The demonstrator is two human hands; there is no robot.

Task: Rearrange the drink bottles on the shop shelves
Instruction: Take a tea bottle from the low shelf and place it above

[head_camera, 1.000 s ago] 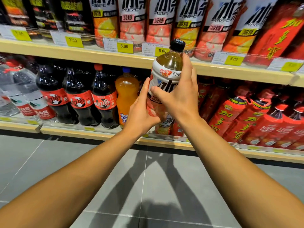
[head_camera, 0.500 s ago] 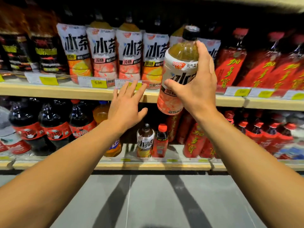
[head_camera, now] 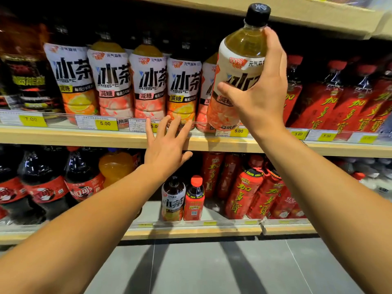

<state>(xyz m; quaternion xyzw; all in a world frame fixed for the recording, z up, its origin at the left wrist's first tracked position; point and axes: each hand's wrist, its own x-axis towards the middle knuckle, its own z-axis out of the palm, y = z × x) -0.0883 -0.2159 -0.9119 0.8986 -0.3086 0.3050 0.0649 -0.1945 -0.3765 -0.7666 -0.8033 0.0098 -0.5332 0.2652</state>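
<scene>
My right hand (head_camera: 262, 96) grips a large iced-tea bottle (head_camera: 237, 66) with a white and pink label and a black cap. The bottle is held upright in the air, in front of the middle shelf (head_camera: 212, 143), at the right end of a row of similar iced-tea bottles (head_camera: 148, 85). My left hand (head_camera: 167, 145) is spread with straight fingers, its fingertips at the clear price rail on the middle shelf's front edge, holding nothing.
Red-labelled tea bottles (head_camera: 339, 102) fill the middle shelf to the right. On the lower shelf (head_camera: 191, 230) stand dark cola bottles (head_camera: 42, 183), an orange soda bottle (head_camera: 115, 166), two small bottles (head_camera: 182, 200) and more red bottles (head_camera: 254, 192). An upper shelf edge (head_camera: 318, 18) lies just above the held bottle's cap. Grey tiled floor below.
My right hand has raised the bottle from the lower shelf level up to the middle shelf. My left hand let go of the bottle and moved up to the shelf's front rail.
</scene>
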